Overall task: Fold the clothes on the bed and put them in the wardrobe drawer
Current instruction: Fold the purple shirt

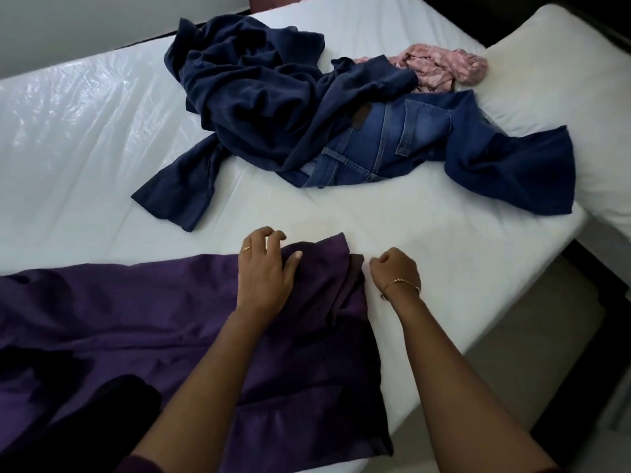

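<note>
A purple garment [143,319] lies spread across the near part of the bed, its right end folded over. My left hand [264,271] rests palm-down on that folded end, fingers loosely bent at the cloth's far edge and thumb stretched out. My right hand [394,269] hovers over the white sheet just right of the garment's edge, fingers curled in, with nothing visibly in them. Farther back lies a heap: a navy garment [259,97], blue jeans [372,145] partly under it, and a crumpled pink cloth [440,68].
The white mattress [85,138] fills most of the view, with a shiny cover on its left. A white pillow [560,73] sits at the far right. The bed's right edge drops to a pale floor [532,363]. The wardrobe is not in view.
</note>
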`<action>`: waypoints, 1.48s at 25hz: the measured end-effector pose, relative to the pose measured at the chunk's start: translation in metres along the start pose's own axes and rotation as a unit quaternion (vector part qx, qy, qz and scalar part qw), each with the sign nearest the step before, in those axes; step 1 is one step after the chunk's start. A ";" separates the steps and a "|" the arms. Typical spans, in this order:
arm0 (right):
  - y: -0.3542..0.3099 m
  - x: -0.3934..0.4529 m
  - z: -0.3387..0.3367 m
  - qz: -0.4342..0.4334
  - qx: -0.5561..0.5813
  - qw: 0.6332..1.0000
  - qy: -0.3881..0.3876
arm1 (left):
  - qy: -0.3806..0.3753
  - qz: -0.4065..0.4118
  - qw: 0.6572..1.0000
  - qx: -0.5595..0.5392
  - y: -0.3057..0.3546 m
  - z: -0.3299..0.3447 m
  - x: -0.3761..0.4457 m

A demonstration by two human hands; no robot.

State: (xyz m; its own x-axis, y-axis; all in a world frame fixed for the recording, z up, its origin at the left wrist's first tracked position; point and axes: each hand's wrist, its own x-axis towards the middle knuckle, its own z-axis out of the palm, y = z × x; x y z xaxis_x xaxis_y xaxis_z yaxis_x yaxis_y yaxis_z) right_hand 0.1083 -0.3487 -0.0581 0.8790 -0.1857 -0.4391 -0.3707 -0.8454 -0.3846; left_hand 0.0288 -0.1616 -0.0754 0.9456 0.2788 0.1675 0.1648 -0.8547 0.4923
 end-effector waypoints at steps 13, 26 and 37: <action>0.042 -0.162 0.099 -0.360 -0.031 0.932 0.023 | -0.008 0.057 0.993 0.105 -0.113 -0.082 -0.143; 0.058 -0.202 0.103 -0.197 -0.127 0.959 0.157 | -0.001 -0.020 0.958 0.284 -0.206 -0.156 -0.224; 0.047 -0.164 0.104 -0.136 -0.149 0.952 0.232 | 0.091 -0.085 0.958 0.260 -0.205 -0.146 -0.190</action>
State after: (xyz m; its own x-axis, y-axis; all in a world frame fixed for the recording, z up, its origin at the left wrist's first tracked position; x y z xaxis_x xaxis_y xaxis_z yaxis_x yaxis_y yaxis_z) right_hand -0.0846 -0.3063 -0.0887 0.9936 -0.0830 0.0761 -0.0705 -0.9855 -0.1542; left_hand -0.2254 0.0252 -0.0835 0.8365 0.4638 0.2920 0.4735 -0.8798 0.0410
